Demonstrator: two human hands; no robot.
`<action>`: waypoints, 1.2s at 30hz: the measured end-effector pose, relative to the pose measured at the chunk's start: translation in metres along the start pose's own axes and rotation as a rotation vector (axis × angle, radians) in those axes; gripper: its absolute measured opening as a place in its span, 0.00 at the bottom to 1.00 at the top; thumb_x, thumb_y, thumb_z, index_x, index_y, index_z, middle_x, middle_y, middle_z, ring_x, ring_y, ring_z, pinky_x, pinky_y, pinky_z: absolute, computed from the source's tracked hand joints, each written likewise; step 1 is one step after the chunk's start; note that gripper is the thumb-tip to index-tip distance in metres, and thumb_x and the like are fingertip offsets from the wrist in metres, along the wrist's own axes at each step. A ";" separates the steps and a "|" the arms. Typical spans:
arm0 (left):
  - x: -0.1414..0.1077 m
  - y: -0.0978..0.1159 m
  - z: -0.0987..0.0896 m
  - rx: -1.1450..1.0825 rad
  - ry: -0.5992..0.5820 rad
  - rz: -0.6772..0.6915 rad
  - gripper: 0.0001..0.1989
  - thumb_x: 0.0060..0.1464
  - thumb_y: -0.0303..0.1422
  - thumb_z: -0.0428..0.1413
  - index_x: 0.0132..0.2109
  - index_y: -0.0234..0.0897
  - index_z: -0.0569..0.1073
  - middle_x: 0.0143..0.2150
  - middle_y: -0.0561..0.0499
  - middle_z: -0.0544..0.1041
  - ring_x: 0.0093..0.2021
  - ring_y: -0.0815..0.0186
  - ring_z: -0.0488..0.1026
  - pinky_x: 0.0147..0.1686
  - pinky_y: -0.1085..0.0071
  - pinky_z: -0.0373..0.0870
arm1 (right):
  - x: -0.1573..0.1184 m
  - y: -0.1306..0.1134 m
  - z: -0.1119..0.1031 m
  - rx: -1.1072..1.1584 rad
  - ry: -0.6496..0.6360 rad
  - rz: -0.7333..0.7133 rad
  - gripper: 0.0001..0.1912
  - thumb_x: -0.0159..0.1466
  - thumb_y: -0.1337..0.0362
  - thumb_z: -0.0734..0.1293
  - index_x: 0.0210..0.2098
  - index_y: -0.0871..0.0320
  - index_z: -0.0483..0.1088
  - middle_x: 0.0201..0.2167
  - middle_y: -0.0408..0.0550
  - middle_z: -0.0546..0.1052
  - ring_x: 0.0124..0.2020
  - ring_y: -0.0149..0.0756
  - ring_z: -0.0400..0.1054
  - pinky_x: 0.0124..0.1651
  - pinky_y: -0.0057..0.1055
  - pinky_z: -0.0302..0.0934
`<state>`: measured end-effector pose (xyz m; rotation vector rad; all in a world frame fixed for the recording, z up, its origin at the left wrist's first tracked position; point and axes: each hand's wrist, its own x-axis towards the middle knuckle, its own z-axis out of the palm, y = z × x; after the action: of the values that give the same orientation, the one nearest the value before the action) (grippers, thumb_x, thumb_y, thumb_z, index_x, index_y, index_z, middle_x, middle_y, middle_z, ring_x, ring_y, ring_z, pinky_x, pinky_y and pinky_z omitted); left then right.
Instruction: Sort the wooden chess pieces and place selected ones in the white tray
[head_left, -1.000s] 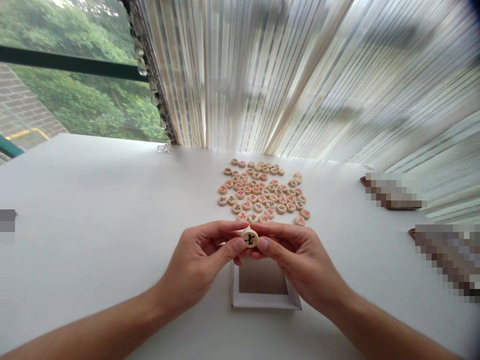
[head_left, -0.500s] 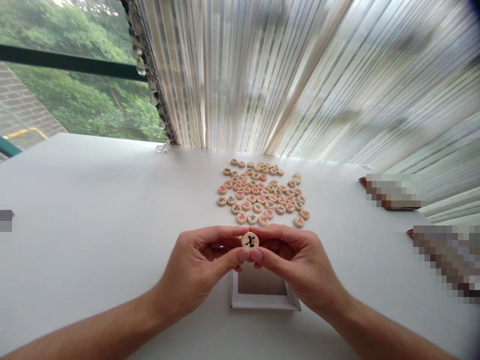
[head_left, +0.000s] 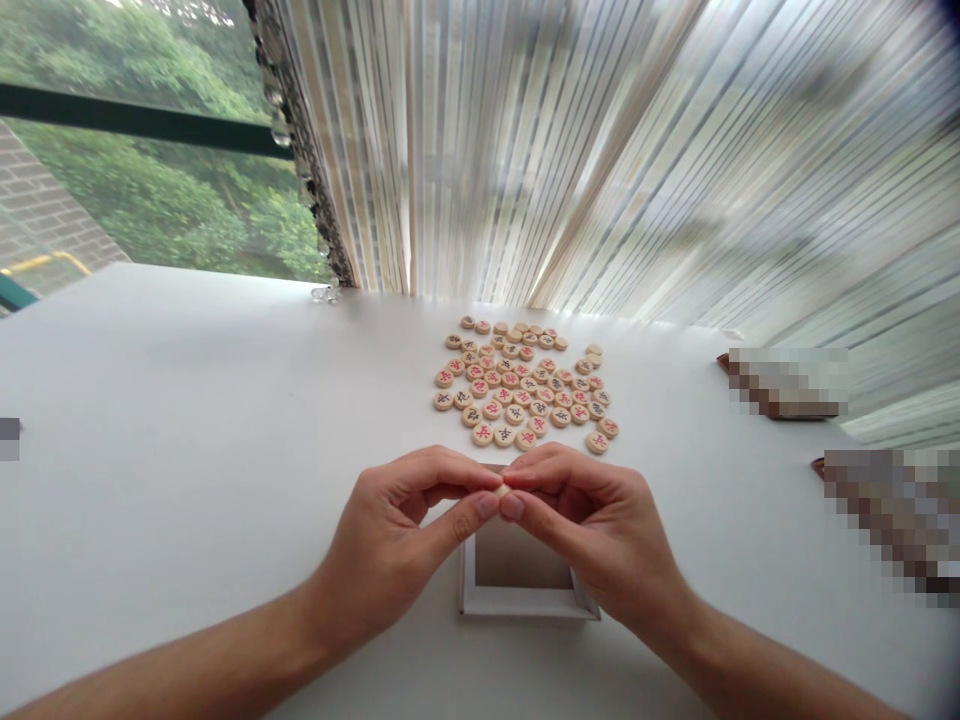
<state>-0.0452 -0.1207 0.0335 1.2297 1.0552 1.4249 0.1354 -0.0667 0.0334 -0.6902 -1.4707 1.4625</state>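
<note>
two bare forearms reaching in from the lower corners, bare left hand [head_left: 412,530] and bare right hand [head_left: 589,520] meeting at the middle, fingers curled, thumb tips side by side, each index fingertip and thumb closed in a pinch

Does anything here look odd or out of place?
A few round pieces at the far side show plain tops, while most others carry red or black marks. Two things on the right are masked by blocky patches, so I can't judge them.
</note>
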 end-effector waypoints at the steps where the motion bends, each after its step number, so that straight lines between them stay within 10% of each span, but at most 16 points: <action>1: 0.000 0.000 0.000 0.009 0.001 0.019 0.03 0.58 0.27 0.68 0.40 0.39 0.87 0.40 0.49 0.86 0.43 0.66 0.83 0.48 0.76 0.80 | 0.000 0.000 0.000 -0.005 -0.001 -0.006 0.09 0.56 0.68 0.83 0.35 0.50 0.86 0.35 0.46 0.84 0.38 0.33 0.78 0.41 0.25 0.75; 15: 0.006 0.003 0.001 -0.222 -0.032 -0.101 0.07 0.60 0.25 0.66 0.45 0.35 0.87 0.40 0.48 0.88 0.39 0.64 0.85 0.46 0.71 0.84 | 0.001 0.000 -0.003 0.206 -0.064 0.205 0.07 0.64 0.64 0.78 0.43 0.53 0.86 0.34 0.47 0.85 0.34 0.32 0.80 0.41 0.27 0.76; 36: 0.000 0.000 0.000 -0.186 0.019 -0.164 0.11 0.54 0.28 0.71 0.46 0.37 0.87 0.39 0.47 0.89 0.37 0.61 0.87 0.41 0.72 0.86 | 0.002 -0.003 0.001 0.276 -0.056 0.320 0.16 0.51 0.66 0.85 0.40 0.53 0.87 0.30 0.47 0.86 0.29 0.31 0.80 0.35 0.23 0.76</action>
<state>-0.0457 -0.1202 0.0332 0.9764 0.9883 1.3768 0.1343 -0.0654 0.0370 -0.7406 -1.2043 1.9005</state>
